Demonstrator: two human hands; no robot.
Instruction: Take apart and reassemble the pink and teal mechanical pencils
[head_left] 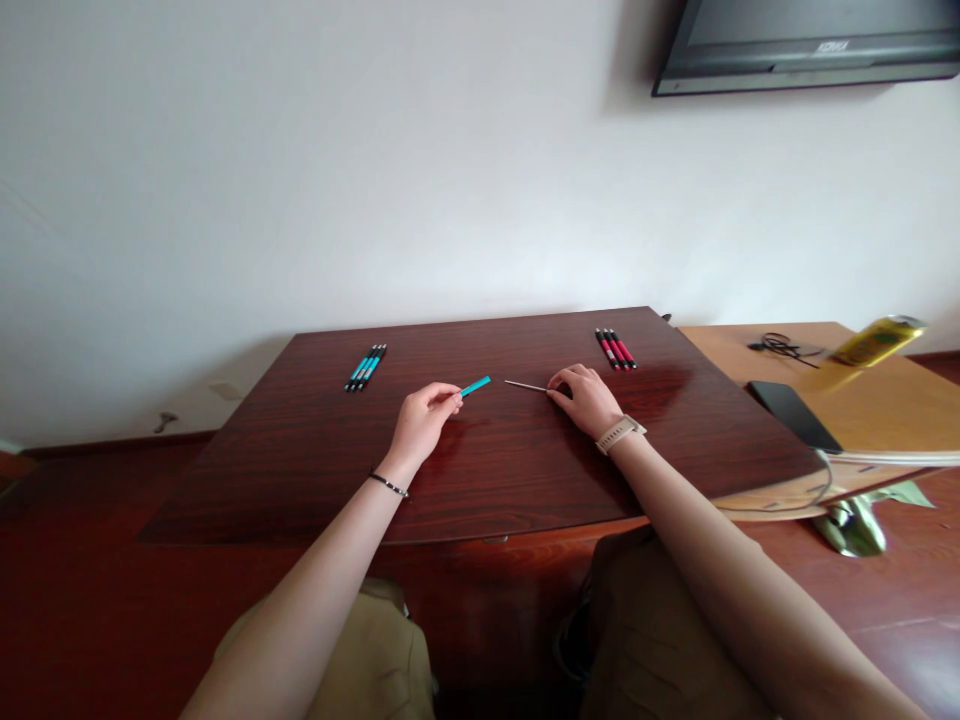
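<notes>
Over the middle of the dark wooden table [480, 490], my left hand [426, 422] pinches a turquoise pen barrel [475, 386] that points right and slightly up. My right hand [586, 398], with a watch on its wrist, is closed on the end of a thin, pale pen refill [525, 385]. The refill's free tip points left toward the barrel, with a small gap between them. Beyond my left hand lies a row of turquoise and black pens [365, 368]. Past my right hand is a row of pink-red and black pens [616, 349].
A lighter wooden surface [847, 410] adjoins on the right, holding a black flat object [793, 415], a black cable [784, 347] and a yellow can [877, 341]. A television [810, 45] hangs on the wall. My legs are below the table's front edge.
</notes>
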